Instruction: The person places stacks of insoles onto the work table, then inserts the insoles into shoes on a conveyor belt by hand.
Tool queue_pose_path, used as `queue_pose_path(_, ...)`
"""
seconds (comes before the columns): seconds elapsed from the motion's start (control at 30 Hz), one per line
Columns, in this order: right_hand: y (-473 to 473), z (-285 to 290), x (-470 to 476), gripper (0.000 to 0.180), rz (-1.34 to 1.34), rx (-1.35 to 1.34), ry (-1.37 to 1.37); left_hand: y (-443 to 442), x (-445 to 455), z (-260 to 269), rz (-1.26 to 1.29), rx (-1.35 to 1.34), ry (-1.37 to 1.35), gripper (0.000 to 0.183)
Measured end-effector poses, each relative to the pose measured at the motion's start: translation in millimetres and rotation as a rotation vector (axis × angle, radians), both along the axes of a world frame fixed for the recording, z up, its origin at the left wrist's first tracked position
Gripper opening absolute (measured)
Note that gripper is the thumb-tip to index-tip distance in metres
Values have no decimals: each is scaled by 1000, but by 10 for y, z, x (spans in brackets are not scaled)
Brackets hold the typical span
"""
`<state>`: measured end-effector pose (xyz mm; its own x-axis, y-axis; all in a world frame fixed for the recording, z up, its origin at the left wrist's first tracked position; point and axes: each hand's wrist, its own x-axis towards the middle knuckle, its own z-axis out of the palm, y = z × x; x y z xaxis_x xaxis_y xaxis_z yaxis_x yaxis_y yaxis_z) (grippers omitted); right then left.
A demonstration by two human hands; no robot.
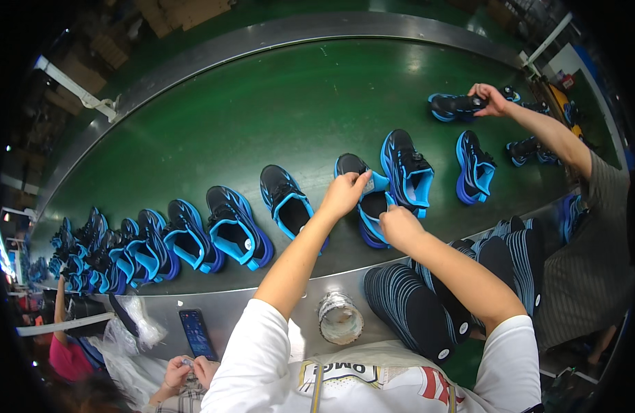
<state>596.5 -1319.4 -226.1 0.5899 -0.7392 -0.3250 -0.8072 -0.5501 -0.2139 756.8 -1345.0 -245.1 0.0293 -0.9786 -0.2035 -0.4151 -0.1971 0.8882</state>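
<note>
A black-and-blue sneaker [372, 209] lies before me on the green conveyor belt [307, 118], its toe pointing away. My left hand [347, 192] pinches its raised tongue, where a pale label shows. At the heel, the fingers of my right hand [401, 227] are closed on the blue collar, partly hiding the opening. Touching or almost touching it on the right is another sneaker [406, 170]. To the left, beyond my forearm, sits a sneaker [281, 193] with a dark insole inside.
Several sneakers [186, 235] line the belt leftward. Stacked insoles [400, 304], a crusted round container [340, 319] and a phone [198, 333] rest on the metal ledge [266, 304]. A co-worker's hand [490, 99] holds a sneaker [451, 107] at right; another person's hands [191, 370] are lower left.
</note>
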Motion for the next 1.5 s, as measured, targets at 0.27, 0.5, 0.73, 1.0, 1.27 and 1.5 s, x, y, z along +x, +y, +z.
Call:
queue_pose_path(0.27,-121,-402,186,15,42,-174,56,-25,23,-134,-77,-33,-68,49)
queue_pose_path(0.5,-254,-168,319,29,202,196,499,-16,26,-122,-75,-56,-172,47)
queue_pose_path(0.73,-358,-179,412,30,394,312,727,-28,64,-107,-43,43,-23,43)
queue_pose_path(1.0,-383,-406,143,25,698,56,477,5,-167,-61,204,-469,-523,21)
queue_pose_path(1.27,-190,164,89,56,337,521,430,68,-215,-75,-216,-543,-804,26)
queue_pose_path(1.5,233,178,-182,13,242,-274,-240,169,-68,-142,-263,-481,-752,33)
